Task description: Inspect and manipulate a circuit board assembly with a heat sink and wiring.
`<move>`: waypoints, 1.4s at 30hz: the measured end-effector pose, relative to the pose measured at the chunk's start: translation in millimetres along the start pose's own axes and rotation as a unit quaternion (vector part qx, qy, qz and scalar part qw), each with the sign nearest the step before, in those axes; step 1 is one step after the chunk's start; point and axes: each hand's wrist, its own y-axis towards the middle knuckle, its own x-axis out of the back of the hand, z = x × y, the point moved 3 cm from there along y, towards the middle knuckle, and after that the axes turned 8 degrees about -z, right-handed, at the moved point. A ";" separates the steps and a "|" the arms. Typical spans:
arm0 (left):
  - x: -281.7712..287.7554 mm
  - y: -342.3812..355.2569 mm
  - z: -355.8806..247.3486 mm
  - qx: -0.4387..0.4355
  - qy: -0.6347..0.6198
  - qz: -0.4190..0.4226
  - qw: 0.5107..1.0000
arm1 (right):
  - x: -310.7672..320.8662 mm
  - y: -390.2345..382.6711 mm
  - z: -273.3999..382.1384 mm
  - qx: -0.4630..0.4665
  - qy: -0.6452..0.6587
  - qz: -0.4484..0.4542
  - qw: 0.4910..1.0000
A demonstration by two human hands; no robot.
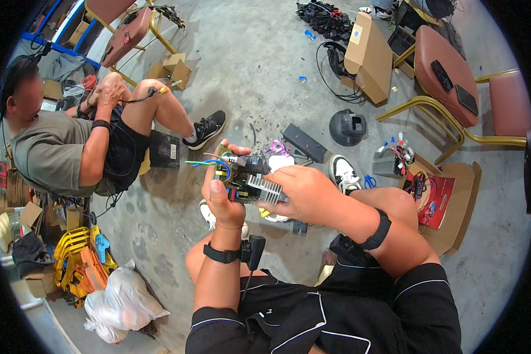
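Above my lap, both hands hold a circuit board (239, 178) crowded with electronic parts. My left hand (223, 203) is closed round its left side, with the thumb up along the near edge. From that end stick out loose blue, green and yellow wires (203, 163). A finned silver heat sink (268, 190) sits on the board's right part. Over this end my right hand (307, 193) is closed, fingers on top and thumb on the near side. My fingers and palms hide part of the board.
Beyond my hands, a long black case (304, 143) and a black welding helmet (347, 127) lie on the floor. An open cardboard box (454, 206) stands right, beside a grey unit (389, 162) with wires. A person (59, 141) sits at left, holding a cable. Chairs (445, 65) stand far right.
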 end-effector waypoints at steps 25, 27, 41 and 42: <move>4.8 1.4 -11.7 -0.055 0.064 0.006 0.996 | -16.4 -5.6 -1.1 -0.078 0.063 -0.036 0.994; 5.3 3.1 -8.5 -0.025 0.050 0.000 0.998 | -17.7 -6.1 -1.4 -0.050 0.038 -0.042 0.997; 4.9 4.6 2.9 0.006 0.027 0.021 0.999 | -4.7 6.1 -6.5 -0.013 -0.026 -0.050 0.998; 6.3 4.9 3.6 0.004 0.045 0.011 0.999 | -4.4 7.4 -8.0 -0.001 -0.030 -0.052 0.998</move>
